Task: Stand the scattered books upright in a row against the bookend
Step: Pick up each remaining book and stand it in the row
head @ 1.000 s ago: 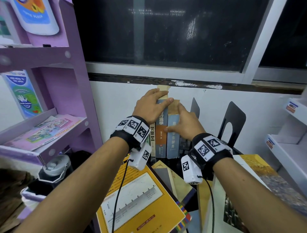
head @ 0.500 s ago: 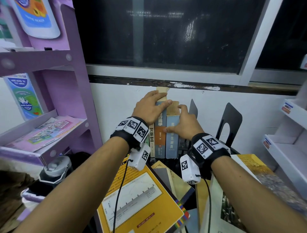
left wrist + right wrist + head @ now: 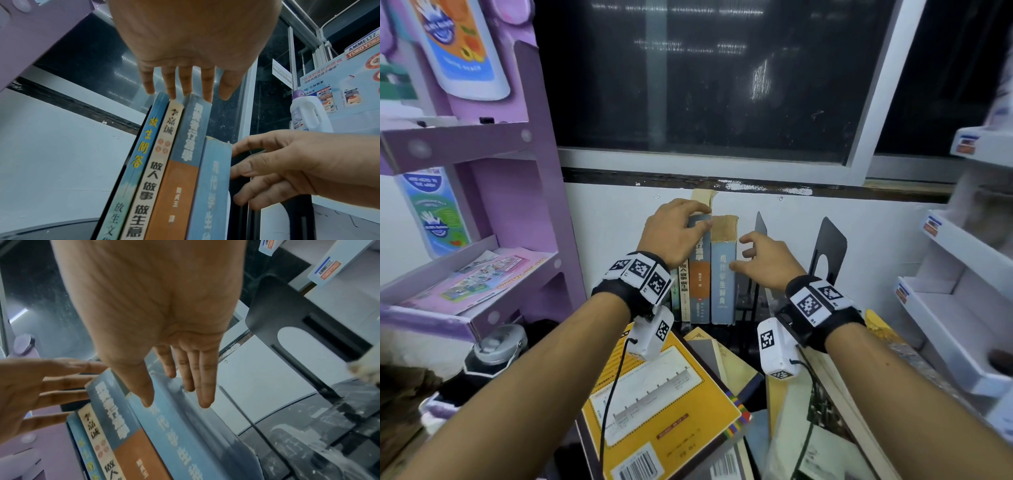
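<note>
**Row of four steadied from top and side**

Head view: the standing books point(image 3: 709, 274) sit at twelve o'clock against the wall. The left hand point(image 3: 674, 233) rests its fingers over their tops; the right hand point(image 3: 763, 260) hovers at three o'clock, fingers loosely spread. Scattered books point(image 3: 654, 404) lie flat at six o'clock.

Left wrist view: straight fingertips point(image 3: 206, 95) press the spine tops — no pinch.

Right wrist view: the open fingers point(image 3: 205, 392) lie along the blue book's point(image 3: 185, 426) cover beside a black bookend point(image 3: 292, 313). These worn paperbacks look light and flexible, likely to topple; best held flat on both covers.
</note>
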Motion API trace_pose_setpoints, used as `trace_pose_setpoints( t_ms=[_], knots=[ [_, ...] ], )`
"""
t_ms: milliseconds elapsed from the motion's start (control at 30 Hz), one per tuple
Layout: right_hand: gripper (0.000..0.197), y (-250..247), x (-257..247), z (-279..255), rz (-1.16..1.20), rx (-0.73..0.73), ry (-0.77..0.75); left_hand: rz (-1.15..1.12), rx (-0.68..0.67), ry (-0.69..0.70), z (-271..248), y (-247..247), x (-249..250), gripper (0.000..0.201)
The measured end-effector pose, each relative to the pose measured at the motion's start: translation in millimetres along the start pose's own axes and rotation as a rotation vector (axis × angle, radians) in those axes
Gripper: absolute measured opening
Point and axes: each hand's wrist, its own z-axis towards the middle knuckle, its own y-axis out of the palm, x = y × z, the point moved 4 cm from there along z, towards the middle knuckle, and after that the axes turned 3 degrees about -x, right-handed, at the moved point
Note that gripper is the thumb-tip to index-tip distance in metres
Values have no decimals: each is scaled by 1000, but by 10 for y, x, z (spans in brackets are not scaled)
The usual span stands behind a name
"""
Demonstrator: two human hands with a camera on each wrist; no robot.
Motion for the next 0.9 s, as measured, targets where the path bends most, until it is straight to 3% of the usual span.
trace_pose_setpoints(
  t_ms=[100,267,533,800,900],
  knots=[
    [42,-155,42,-151,-14,-8,-5,3,63,14,-112,-89,133,26],
    [37,-434,214,-451,-144,-78,64,-97,66,47,-312,-74,407,17],
    [57,-803,639,-975,-348,-249,259,-290,-280,-52,-515,357,795,19],
    [82,-996,1081,-1259,-325,-321,447,-268,-689,-225,-684,1006,1075,54],
    [91,-1014,1201,-1318,-350,-340,481,-327,-746,-331,-719,1235,1110,57]
  ],
)
